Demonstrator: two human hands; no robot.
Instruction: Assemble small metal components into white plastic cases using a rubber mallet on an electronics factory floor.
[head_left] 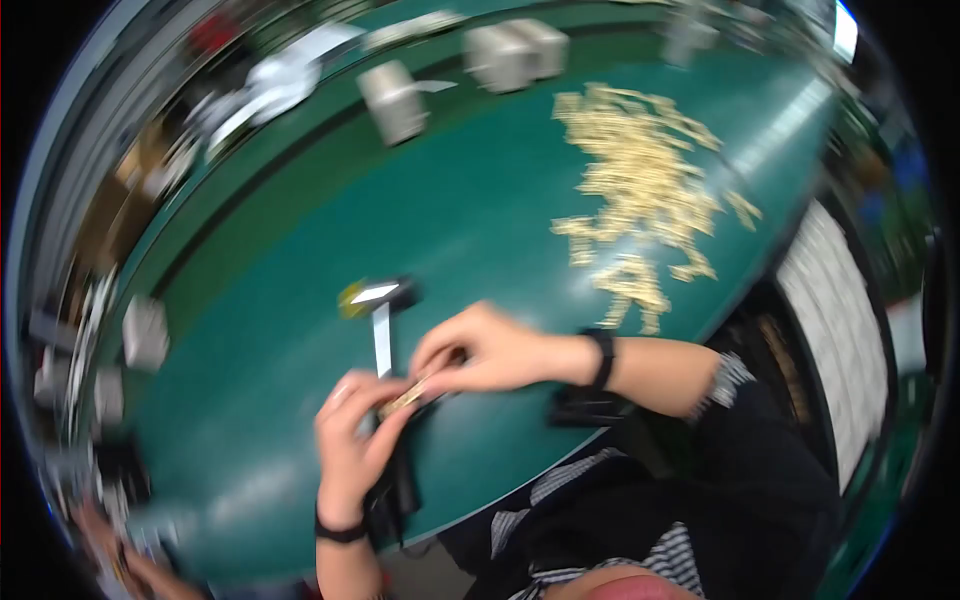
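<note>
Over the near part of the green table [290, 330], my left hand [350, 430] and my right hand [485, 350] meet fingertip to fingertip. Pinched between them is a small brass-coloured piece [405, 398]; motion blur hides its exact shape. Just beyond my fingers lies a black and yellow object [385, 295] with a white strip running from it toward my hands. Partly behind my left wrist is a long dark object [398, 490]. A large loose pile of similar brass-coloured pieces [640, 170] is spread at the far right.
White block-like boxes [395, 105] stand along the table's far edge, with a pale bundle [285, 80] behind. A dark flat object [585, 408] sits at the near edge by my right forearm. Another person's arm [150, 570] reaches in at the lower left.
</note>
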